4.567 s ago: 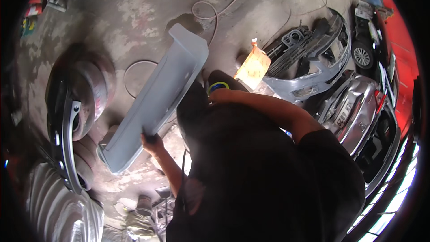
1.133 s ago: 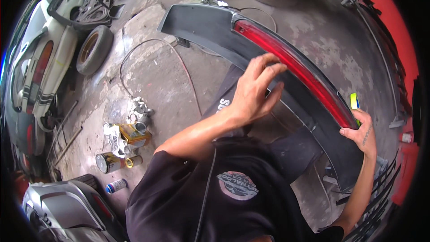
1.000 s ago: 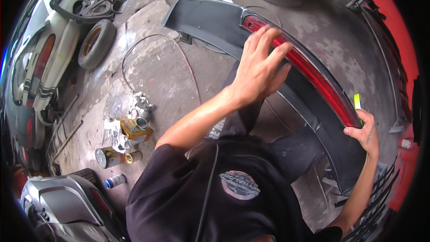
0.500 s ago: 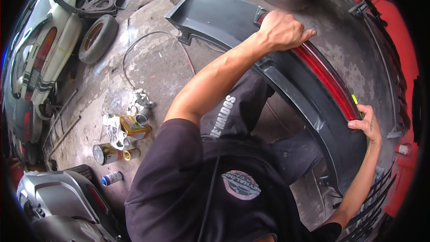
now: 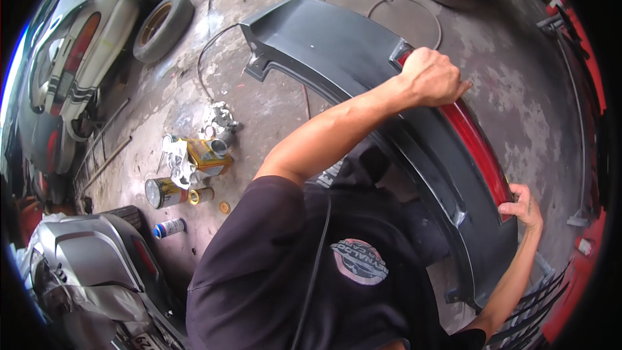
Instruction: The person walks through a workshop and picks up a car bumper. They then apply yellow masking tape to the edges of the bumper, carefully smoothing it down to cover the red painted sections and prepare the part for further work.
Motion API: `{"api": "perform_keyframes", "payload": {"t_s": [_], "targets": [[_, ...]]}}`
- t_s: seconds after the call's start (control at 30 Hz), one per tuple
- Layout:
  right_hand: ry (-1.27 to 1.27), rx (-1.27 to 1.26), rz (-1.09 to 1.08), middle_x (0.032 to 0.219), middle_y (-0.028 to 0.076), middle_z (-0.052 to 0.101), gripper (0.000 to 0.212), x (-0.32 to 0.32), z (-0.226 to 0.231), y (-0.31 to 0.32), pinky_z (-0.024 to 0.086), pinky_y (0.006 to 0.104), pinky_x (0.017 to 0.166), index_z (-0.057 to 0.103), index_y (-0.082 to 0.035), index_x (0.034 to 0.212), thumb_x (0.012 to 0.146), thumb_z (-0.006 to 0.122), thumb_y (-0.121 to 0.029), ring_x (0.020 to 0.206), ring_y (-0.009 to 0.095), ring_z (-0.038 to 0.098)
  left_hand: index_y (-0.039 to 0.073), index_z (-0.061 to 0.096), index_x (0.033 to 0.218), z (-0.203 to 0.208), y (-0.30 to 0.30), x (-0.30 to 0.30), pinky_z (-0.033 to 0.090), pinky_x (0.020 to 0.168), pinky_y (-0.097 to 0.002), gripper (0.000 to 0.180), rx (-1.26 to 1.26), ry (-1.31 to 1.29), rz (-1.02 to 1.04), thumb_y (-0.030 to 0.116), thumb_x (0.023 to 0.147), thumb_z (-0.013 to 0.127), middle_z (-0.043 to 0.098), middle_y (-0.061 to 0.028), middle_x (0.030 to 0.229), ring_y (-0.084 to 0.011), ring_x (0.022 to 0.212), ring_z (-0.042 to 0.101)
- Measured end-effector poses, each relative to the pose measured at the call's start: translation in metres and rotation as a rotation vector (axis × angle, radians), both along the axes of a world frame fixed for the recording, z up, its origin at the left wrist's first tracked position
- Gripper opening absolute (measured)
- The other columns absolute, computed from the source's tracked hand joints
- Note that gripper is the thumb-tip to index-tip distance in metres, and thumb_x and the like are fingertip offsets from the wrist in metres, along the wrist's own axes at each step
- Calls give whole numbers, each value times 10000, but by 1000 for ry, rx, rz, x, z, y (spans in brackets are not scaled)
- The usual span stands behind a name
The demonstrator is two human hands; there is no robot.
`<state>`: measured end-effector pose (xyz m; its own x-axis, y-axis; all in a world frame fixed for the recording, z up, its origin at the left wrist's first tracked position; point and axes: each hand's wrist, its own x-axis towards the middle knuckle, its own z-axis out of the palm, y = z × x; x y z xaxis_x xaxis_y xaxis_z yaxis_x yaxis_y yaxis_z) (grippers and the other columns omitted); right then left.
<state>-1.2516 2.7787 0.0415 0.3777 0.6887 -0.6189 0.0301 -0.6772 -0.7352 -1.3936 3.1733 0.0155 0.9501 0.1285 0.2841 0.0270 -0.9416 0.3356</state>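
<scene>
Spoiler point(image 5: 447, 162) slanting across the person's front, red light strip point(image 5: 477, 149) along its far edge

In the head view, the dark grey spoiler is slanting from upper left to lower right above the floor point(image 5: 265, 116) and in front of the dark trousers point(image 5: 424, 230); whether it is resting on them cannot be told. The red strip is following the right part of the spoiler's far edge. The left hand point(image 5: 433, 76) is curling into a fist over the strip's upper end, its thumb pointing out to the right, while the left forearm point(image 5: 337, 120) is crossing the spoiler. The fingertips are hiding from sight, so whether they are clamping on anything or only pressing cannot be told. The right hand point(image 5: 523, 209) is clamping the spoiler's far edge at the strip's lower end, its thumb lying by the red face and its fingers going behind.

Toward the floor's left edge, a yellow tin point(image 5: 210, 157) is sitting with a crumpled white sheet point(image 5: 179, 163) touching its side. Just beside them a round tin point(image 5: 165, 193) is sitting, and nearer the person a blue-and-white can point(image 5: 170, 228) is lying on its side. A silver bumper point(image 5: 97, 259) is filling the near left corner, and a tyre point(image 5: 163, 27) is leaning farther off, beside a pale bumper point(image 5: 107, 45).
</scene>
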Motion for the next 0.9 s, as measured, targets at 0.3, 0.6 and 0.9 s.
{"api": "perform_keyframes", "payload": {"t_s": [0.3,0.6,0.9], "targets": [[-18,1,33,806,1,692,417,4,-28,12,525,265,669,762,13,989,731,943,-258,716,89,642,78,801,757,-28,-3,-10,578,663,-476,530,-14,149,38,481,1024,583,745,-166,720,-376,717,753],[-102,16,22,918,19,709,503,7,-43,9,508,272,755,756,37,1105,808,894,-344,824,95,645,101,792,726,-38,-6,-18,541,597,-455,528,11,124,60,517,1001,618,739,-135,693,-335,676,749],[-454,269,-18,868,-2,608,461,-4,-23,82,445,259,681,612,-57,1502,1069,604,-215,730,72,508,73,749,649,-44,-14,-27,502,588,-454,575,20,36,85,512,1005,640,666,-143,572,-345,570,696]]}}
